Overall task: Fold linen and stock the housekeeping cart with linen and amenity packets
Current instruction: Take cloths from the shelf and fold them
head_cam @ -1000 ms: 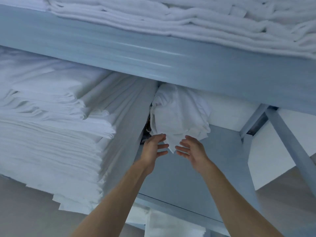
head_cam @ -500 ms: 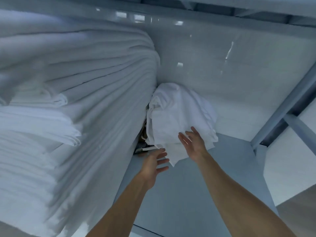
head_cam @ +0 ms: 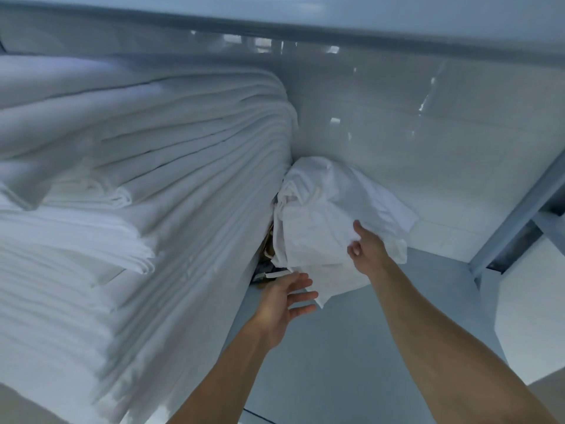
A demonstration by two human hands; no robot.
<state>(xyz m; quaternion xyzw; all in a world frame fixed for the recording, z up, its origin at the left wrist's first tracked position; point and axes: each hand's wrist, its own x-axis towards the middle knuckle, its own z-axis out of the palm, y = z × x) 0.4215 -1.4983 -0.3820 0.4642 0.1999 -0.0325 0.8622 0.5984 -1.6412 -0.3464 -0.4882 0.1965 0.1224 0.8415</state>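
Observation:
A loosely bunched white linen bundle (head_cam: 330, 215) lies at the back of the blue-grey shelf (head_cam: 351, 347), against the glossy back wall. My right hand (head_cam: 367, 249) is on the bundle's lower right side, its fingers curling into the cloth. My left hand (head_cam: 284, 301) is just under the bundle's hanging lower corner, palm up with fingers spread and holding nothing. A tall stack of folded white linen (head_cam: 137, 209) fills the shelf's left side, right beside the bundle.
Some dark and brown items (head_cam: 269, 258) are wedged in the gap between the stack and the bundle. A shelf board (head_cam: 336, 26) runs overhead. A grey metal frame post (head_cam: 519, 215) slants at the right.
My view has moved further under the upper shelf. My right hand went up onto the bundle and its fingers closed into the cloth. My left hand stayed open beneath the bundle.

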